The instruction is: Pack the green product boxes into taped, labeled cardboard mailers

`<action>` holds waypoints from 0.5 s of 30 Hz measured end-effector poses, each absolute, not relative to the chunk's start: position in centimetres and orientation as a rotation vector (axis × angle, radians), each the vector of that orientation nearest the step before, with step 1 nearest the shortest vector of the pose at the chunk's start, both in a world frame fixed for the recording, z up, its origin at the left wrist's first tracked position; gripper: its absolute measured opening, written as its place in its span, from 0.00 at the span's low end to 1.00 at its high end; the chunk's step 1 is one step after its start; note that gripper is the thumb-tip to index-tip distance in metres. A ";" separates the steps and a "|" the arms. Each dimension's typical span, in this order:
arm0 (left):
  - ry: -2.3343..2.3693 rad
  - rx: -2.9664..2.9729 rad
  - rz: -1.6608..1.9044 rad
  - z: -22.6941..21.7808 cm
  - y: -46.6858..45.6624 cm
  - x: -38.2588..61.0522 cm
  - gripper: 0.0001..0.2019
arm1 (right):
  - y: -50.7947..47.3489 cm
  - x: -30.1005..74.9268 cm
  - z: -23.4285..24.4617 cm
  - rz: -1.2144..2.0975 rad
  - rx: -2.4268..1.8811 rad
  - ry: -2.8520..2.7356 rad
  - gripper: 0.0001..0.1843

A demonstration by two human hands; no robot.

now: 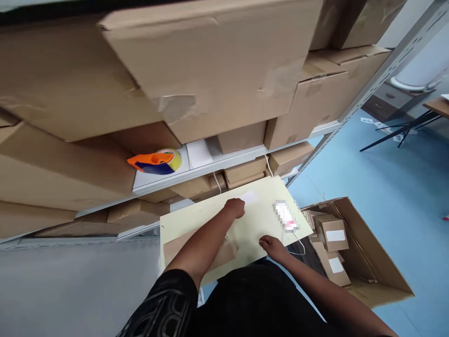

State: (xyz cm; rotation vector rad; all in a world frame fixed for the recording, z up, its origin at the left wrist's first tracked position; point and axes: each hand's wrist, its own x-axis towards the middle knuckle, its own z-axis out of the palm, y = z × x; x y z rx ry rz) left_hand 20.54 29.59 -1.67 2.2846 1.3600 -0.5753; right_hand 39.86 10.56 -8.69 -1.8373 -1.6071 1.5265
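Note:
A pale yellow table (196, 222) stands in front of me against a metal shelf. My left hand (234, 207) reaches to the table's far side, fingers curled over the edge of a small white slip of paper (249, 196). My right hand (271, 246) rests at the near edge of the table with the fingers bent down; nothing shows in it. A flat brown envelope (224, 255) lies on the table under my left forearm. A blurred white device (285, 216) with a white cable lies near the right corner.
An orange and blue tape dispenser (156, 162) sits on the white shelf (196, 157) among large cardboard boxes (210, 65). On the blue floor at the right, an open carton (365, 252) holds several small labelled boxes (331, 233). A desk and chair legs (403, 131) stand further right.

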 end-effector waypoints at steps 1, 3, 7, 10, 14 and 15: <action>1.364 2.267 -0.646 -2.9 30.5 21.6 0.14 | 10.9 40.4 -8.5 1.540 -1.825 -1.600 0.18; 1.370 2.242 -0.751 -5.0 31.8 23.3 0.16 | 11.5 41.5 -8.2 1.582 -1.808 -1.577 0.19; 1.367 2.238 -0.826 -7.8 33.4 24.7 0.20 | 12.0 43.4 -8.2 1.636 -1.818 -1.528 0.20; 1.371 2.246 -0.819 -8.9 34.1 24.5 0.18 | 12.2 45.0 -8.6 1.656 -1.806 -1.486 0.20; 1.369 2.203 -0.802 -9.6 34.6 23.9 0.18 | 12.6 46.6 -9.1 1.679 -1.833 -1.436 0.20; 1.368 2.189 -0.781 -9.8 34.7 23.8 0.19 | 12.7 46.7 -9.2 1.683 -1.837 -1.432 0.20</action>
